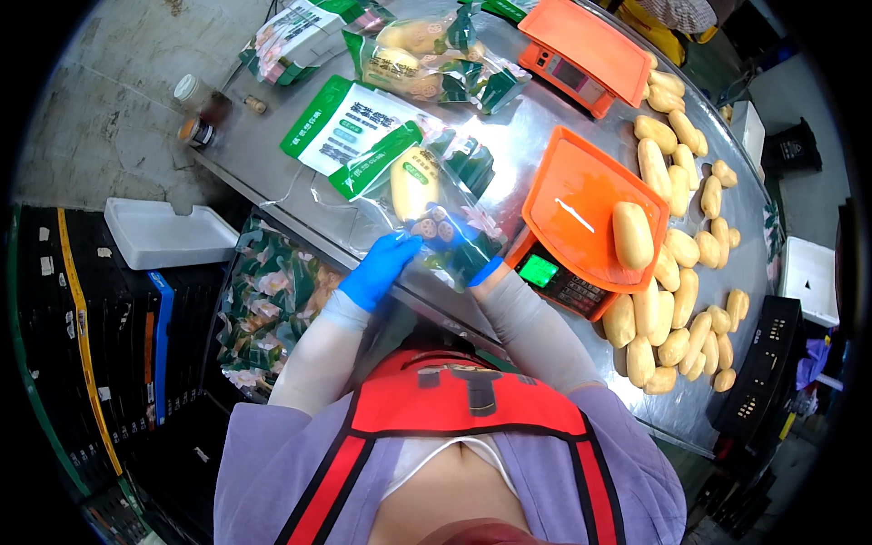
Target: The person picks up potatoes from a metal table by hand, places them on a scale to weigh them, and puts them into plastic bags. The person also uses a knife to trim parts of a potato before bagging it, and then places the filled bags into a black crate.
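A clear printed plastic bag [370, 163] with a green top band lies in front of me, a pale yellow lotus root [405, 193] showing at its upper part. My left hand [389, 265], in a blue glove, is closed on the bag's near left edge. Through the film on the right side I see the blue glove of my right hand [465, 252]. Whether that hand is inside the bag or behind it, I cannot tell, and its fingers are mostly hidden by film and print. Beneath the bag lies a stack of flat green-and-white bags [318, 125].
Right of the bag stands an orange scale [574, 195] bearing one lotus root [632, 235]; a second orange scale [590, 50] is farther back. Many loose lotus roots [683, 295] cover the table's right side. Filled bags [427, 64] lie at the back. Dark crates [109, 318] stand left.
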The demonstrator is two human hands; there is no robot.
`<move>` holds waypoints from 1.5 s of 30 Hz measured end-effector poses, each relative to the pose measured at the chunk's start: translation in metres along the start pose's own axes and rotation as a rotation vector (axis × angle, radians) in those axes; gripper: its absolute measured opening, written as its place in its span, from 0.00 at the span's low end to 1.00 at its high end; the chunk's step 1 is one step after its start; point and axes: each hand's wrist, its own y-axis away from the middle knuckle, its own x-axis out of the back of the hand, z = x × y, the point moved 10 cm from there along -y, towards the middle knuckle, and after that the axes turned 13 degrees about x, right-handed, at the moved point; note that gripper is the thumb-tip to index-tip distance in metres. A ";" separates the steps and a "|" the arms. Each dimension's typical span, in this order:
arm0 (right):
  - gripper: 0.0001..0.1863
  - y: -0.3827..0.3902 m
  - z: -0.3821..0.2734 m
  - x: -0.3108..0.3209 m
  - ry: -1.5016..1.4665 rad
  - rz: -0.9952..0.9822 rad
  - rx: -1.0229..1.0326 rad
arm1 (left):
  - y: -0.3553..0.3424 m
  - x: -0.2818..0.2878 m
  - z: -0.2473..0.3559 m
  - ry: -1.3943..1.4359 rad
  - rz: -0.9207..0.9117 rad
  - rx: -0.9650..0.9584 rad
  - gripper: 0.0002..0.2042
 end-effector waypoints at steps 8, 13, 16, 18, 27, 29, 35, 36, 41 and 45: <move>0.18 -0.008 -0.029 -0.041 1.301 -0.435 0.781 | 0.007 -0.022 0.003 0.231 -0.122 -0.009 0.08; 0.19 -0.032 -0.036 -0.019 1.540 -0.398 0.550 | 0.000 -0.020 0.011 -0.144 -0.052 -0.123 0.09; 0.20 -0.041 -0.038 -0.018 1.686 -0.385 0.473 | -0.009 -0.021 0.009 -0.246 -0.076 -0.162 0.09; 0.20 -0.042 -0.040 -0.018 1.774 -0.379 0.469 | -0.013 -0.019 0.005 -0.217 -0.092 -0.159 0.09; 0.21 -0.041 -0.050 -0.016 2.073 -0.371 0.503 | -0.008 -0.017 -0.002 -0.178 -0.036 -0.157 0.11; 0.21 -0.040 -0.051 -0.018 2.133 -0.368 0.519 | -0.011 -0.016 0.008 -0.048 -0.063 -0.140 0.10; 0.22 -0.018 -0.058 0.013 2.346 -0.292 0.271 | -0.001 -0.032 0.028 0.058 0.011 -0.202 0.07; 0.23 -0.007 -0.052 0.025 2.403 -0.277 0.144 | -0.011 -0.025 0.015 0.030 -0.030 -0.214 0.07; 0.19 0.053 -0.059 0.051 1.439 -0.319 0.605 | -0.008 -0.040 -0.007 -0.011 0.014 -0.103 0.09; 0.15 0.151 -0.075 -0.026 1.989 -0.360 0.681 | 0.000 -0.043 0.002 0.069 0.000 -0.118 0.09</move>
